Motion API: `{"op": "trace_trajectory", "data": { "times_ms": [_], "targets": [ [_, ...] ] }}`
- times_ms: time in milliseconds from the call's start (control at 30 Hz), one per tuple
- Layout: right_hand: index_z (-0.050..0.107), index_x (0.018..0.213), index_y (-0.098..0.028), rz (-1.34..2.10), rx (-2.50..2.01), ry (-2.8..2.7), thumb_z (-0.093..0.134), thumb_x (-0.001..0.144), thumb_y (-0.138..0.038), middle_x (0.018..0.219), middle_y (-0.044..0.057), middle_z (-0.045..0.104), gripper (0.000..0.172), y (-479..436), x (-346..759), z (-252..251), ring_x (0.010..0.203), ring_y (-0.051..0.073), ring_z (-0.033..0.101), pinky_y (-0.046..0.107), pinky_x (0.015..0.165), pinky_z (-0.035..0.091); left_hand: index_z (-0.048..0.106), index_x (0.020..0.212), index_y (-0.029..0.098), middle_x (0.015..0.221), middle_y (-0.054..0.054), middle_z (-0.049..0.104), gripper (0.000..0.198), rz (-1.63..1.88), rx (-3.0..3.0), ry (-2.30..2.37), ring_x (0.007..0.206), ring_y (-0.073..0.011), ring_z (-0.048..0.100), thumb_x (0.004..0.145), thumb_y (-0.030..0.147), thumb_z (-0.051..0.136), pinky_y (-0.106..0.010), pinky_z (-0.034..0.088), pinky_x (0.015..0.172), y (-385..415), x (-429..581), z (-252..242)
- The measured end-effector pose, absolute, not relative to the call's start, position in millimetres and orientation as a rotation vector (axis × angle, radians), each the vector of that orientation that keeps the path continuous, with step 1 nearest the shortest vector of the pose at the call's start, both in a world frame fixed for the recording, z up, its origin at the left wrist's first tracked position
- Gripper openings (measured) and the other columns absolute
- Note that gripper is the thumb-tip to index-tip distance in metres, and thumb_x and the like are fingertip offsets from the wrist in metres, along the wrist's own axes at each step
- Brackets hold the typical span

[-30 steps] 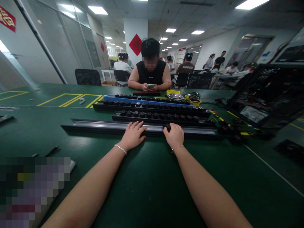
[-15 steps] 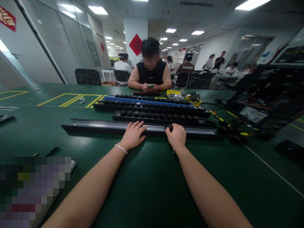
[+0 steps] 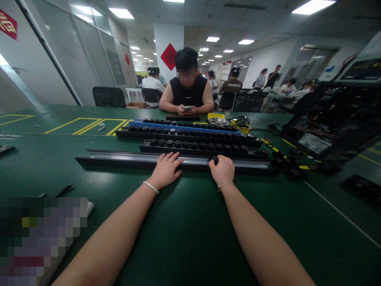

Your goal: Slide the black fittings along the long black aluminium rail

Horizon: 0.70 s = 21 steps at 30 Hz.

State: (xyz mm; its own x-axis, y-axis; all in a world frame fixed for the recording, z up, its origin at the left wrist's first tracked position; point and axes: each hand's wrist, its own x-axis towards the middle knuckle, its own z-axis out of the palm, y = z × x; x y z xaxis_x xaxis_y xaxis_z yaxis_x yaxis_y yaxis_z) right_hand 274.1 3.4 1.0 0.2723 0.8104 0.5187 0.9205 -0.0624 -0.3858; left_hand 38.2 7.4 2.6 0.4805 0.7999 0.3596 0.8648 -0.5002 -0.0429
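A long black rail [image 3: 119, 159] with a silvery channel lies across the green table in front of me. My left hand [image 3: 165, 170] rests flat on it, fingers stretched out and open. My right hand [image 3: 222, 169] is closed on a small black knob [image 3: 215, 159] that sits in the rail's channel. Behind it lie three more rails [image 3: 190, 137], one of them blue, each lined with several black knobs.
A person in a black sleeveless top [image 3: 187, 93] sits across the table holding a phone. A metal bowl on a yellow tray [image 3: 218, 120] stands behind the rails. Loose black knobs [image 3: 287, 165] lie at the rail's right end. A dark rack [image 3: 333, 115] stands right.
My right hand has slid the black knob a little to the right along the rail. My left hand has stayed where it was.
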Motion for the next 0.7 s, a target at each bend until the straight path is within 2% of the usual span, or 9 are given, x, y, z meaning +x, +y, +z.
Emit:
{"op": "trace_trajectory", "data": {
  "times_ms": [533, 700],
  "targets": [
    [0.063, 0.077, -0.016, -0.232, -1.926, -1.512, 0.044, 0.077, -0.033, 0.083, 0.012, 0.065, 0.026, 3.1, 285.0, 2.3, 0.084, 0.025, 0.053, 0.035, 0.077, 0.037, 0.05, 0.127, 0.031, 0.144, -0.005, 0.041, 0.046, -0.453, -2.517, -1.432, 0.133, -0.0282, 0.035, 0.082, 0.037, 0.053, -0.051, 0.023, 0.108, 6.7, 38.5, 3.1],
    [0.063, 0.079, -0.015, -0.246, -1.902, -1.528, 0.045, 0.076, -0.033, 0.084, 0.012, 0.065, 0.025, 5.4, 286.1, -0.6, 0.085, 0.025, 0.053, 0.035, 0.08, 0.037, 0.05, 0.127, 0.032, 0.144, -0.005, 0.041, 0.045, -0.452, -2.517, -1.44, 0.133, -0.0278, 0.034, 0.082, 0.037, 0.053, -0.051, 0.023, 0.109, 6.5, 38.5, 2.8]
  ]
}}
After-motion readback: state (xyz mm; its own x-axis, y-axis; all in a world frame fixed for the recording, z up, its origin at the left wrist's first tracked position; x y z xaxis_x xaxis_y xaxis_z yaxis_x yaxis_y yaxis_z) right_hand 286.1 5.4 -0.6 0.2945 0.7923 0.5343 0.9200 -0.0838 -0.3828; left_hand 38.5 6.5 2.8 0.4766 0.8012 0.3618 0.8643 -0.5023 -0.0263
